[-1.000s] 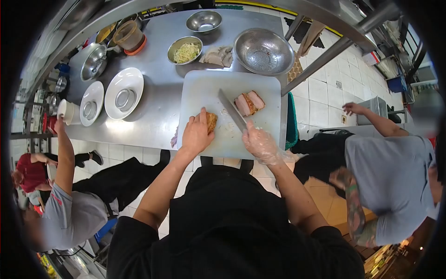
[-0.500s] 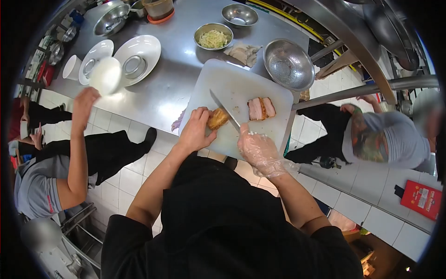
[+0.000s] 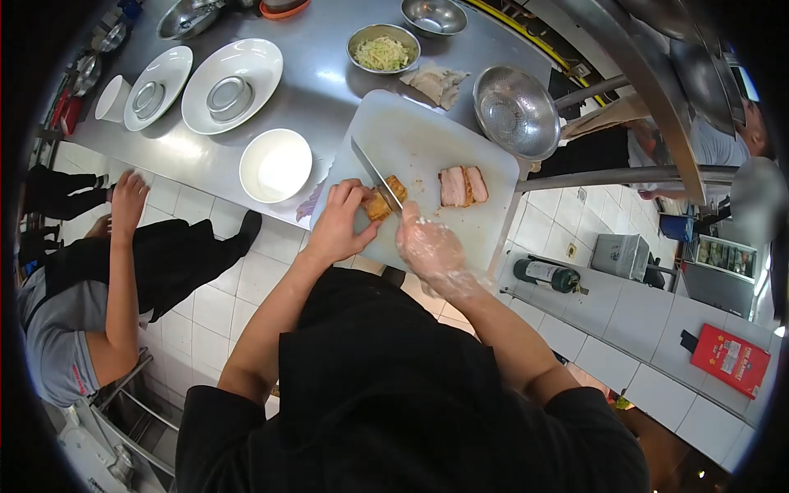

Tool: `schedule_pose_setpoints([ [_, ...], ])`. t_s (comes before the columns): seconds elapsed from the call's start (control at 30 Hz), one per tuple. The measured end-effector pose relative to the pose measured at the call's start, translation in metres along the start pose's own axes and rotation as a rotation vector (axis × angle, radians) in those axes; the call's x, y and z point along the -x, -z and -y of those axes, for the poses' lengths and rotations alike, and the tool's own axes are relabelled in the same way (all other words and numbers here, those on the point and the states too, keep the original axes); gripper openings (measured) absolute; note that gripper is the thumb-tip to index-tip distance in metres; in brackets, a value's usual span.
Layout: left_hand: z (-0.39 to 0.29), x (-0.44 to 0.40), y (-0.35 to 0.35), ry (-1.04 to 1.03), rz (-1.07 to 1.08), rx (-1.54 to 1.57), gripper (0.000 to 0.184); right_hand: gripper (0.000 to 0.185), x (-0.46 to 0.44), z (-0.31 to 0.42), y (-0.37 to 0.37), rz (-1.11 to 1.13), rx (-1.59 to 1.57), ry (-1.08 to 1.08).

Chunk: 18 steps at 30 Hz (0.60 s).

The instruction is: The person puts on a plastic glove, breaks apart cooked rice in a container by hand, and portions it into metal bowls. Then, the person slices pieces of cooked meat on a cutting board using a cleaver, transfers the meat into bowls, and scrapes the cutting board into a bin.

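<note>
My left hand point(image 3: 338, 223) is bare, its fingertips pressed on a browned, crusty piece of pork belly point(image 3: 376, 206). My right hand point(image 3: 433, 253), in a clear plastic glove, is closed around the handle of a kitchen knife point(image 3: 371, 167). The blade lies across the browned piece, close to my left fingers; how deep it is in the meat I cannot tell. To the right, cut pork slices point(image 3: 463, 187) with pale faces and brown edges lie side by side. All of this rests on a white cutting board point(image 3: 448, 144), with small crumbs about.
A white bowl point(image 3: 275, 167) stands left of the board near the table edge. Beyond are white plates point(image 3: 261, 66), a bowl of shredded vegetable point(image 3: 383, 51), a crumpled cloth-like item point(image 3: 436, 85) and a perforated steel bowl point(image 3: 515, 113). A co-worker's arm point(image 3: 123, 271) is at left.
The knife has come onto the browned piece, and my right hand has shifted left. The co-worker at left has set the white bowl on the table. The person at right has moved farther back.
</note>
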<state>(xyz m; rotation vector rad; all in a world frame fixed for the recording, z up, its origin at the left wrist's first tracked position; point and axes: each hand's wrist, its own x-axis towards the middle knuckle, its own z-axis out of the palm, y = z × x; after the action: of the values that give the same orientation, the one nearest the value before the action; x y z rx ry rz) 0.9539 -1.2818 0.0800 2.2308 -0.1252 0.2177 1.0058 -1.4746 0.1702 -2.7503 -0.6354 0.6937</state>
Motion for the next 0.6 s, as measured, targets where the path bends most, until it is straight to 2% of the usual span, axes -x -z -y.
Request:
schedule_pose_setpoints([
  [0.07,0.0,0.003,-0.002,-0.003,0.006,-0.003,0.045,0.017,0.024,0.008,0.025,0.125,0.047,-0.045],
  [0.2,0.007,0.002,-0.007,-0.047,-0.005,-0.044,0.042,0.016,0.041,0.001,0.014,0.147,0.083,0.021],
  [0.3,0.008,0.003,-0.008,-0.035,-0.002,-0.023,0.042,0.016,0.013,0.002,-0.035,0.08,0.111,0.004],
  [0.37,0.008,0.004,-0.007,-0.034,0.004,-0.019,0.042,0.021,-0.013,-0.002,-0.063,-0.038,-0.002,0.026],
  [0.47,0.005,0.002,-0.003,-0.074,-0.009,-0.006,0.044,0.025,0.003,0.0,-0.019,-0.017,-0.054,-0.005],
  [0.53,-0.009,-0.003,-0.005,-0.013,-0.133,-0.029,0.046,0.023,0.017,0.0,0.019,0.005,-0.013,-0.043],
  [0.6,-0.013,-0.015,-0.016,-0.03,-0.131,-0.036,0.047,0.022,0.027,-0.011,0.034,0.036,0.024,-0.085],
])
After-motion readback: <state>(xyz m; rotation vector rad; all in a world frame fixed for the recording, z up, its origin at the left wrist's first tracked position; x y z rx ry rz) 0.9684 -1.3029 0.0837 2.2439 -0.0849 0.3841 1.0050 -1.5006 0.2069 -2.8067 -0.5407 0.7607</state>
